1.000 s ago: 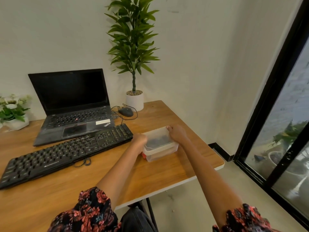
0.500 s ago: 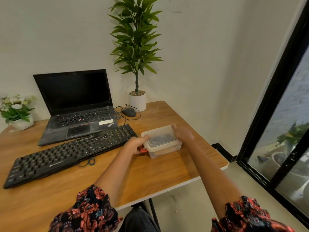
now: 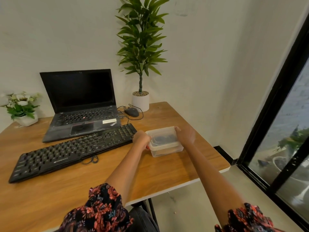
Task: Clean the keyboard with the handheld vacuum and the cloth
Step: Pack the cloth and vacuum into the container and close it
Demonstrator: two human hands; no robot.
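A black keyboard (image 3: pixel 73 150) lies slanted across the wooden desk (image 3: pixel 100 178), its cable looped at its front edge. Right of it stands a translucent plastic box (image 3: pixel 165 149) with a lid, something dark inside. My left hand (image 3: pixel 141 138) grips the box's left rim with curled fingers. My right hand (image 3: pixel 184 135) holds the box's right side, fingers over the far edge. The vacuum and the cloth cannot be made out as such.
An open black laptop (image 3: pixel 83 104) stands behind the keyboard. A wired mouse (image 3: pixel 132 112) and a tall potted plant (image 3: pixel 140 101) stand at the back. A small flower pot (image 3: pixel 25 118) sits far left. The desk's right edge (image 3: pixel 222 168) is close to the box.
My left hand has moved back up from the box's lower left corner to its left rim. The right hand stays on the right side. The view shifted slightly.
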